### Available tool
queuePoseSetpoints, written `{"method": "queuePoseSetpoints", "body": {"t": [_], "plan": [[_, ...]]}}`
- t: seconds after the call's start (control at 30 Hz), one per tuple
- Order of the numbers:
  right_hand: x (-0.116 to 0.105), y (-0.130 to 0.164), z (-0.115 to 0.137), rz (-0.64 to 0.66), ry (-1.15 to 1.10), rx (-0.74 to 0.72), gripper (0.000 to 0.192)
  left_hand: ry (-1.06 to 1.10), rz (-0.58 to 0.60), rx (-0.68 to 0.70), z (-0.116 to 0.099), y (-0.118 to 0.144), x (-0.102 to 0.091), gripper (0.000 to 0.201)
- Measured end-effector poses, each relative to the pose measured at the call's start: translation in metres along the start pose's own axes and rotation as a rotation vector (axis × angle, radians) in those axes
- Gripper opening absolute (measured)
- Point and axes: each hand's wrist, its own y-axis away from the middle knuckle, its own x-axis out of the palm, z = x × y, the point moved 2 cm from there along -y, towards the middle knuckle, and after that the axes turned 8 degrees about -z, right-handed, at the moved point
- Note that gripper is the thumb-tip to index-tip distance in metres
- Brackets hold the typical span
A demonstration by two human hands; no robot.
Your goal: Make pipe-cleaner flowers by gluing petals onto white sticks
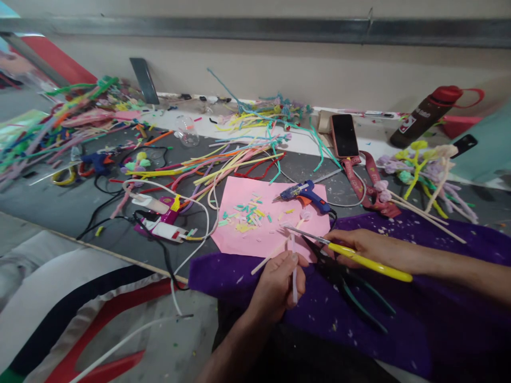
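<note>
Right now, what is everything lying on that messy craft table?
pink paper: one, pink, table centre, strewn with small cut bits
glue gun: one, blue, on the paper's far edge
phone: one, dark screen, far side
bottle: one, dark with red cap, far right
fuzzy wires: many, mixed colours, across the table
purple cloth: one, near edge
pliers: one, dark, on the cloth
left hand: holds pale sticks
right hand: holds yellow scissors

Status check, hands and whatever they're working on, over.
Left hand gripping pale pipe cleaner. Right hand holding yellow-handled scissors, blades at its tip. Pliers lying on purple cloth just below; glue gun on pink paper.
</note>
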Motion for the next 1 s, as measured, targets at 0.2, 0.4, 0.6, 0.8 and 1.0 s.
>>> {"method": "queuePoseSetpoints", "body": {"t": [0.2,0.4,0.6,0.8,1.0], "plan": [[-0.001,0.004,0.005,0.033,-0.111,0.033,0.041,0.013,-0.046,0.027,-0.005,0.006,-0.001,0.027],[0.003,0.014,0.017,0.059,-0.038,0.027,0.048,0.040,-0.053,0.108,-0.014,0.000,-0.001,0.027],[0.009,0.017,0.022,0.062,-0.021,0.025,0.049,-0.028,-0.039,0.102,-0.012,-0.002,-0.002,0.029],[0.016,0.012,0.019,0.057,-0.052,0.011,0.043,-0.039,-0.050,0.078,-0.009,-0.005,-0.003,0.031],[0.019,0.004,0.007,0.051,-0.122,0.046,0.036,-0.043,-0.034,0.092,-0.011,-0.005,-0.002,0.032]]}}
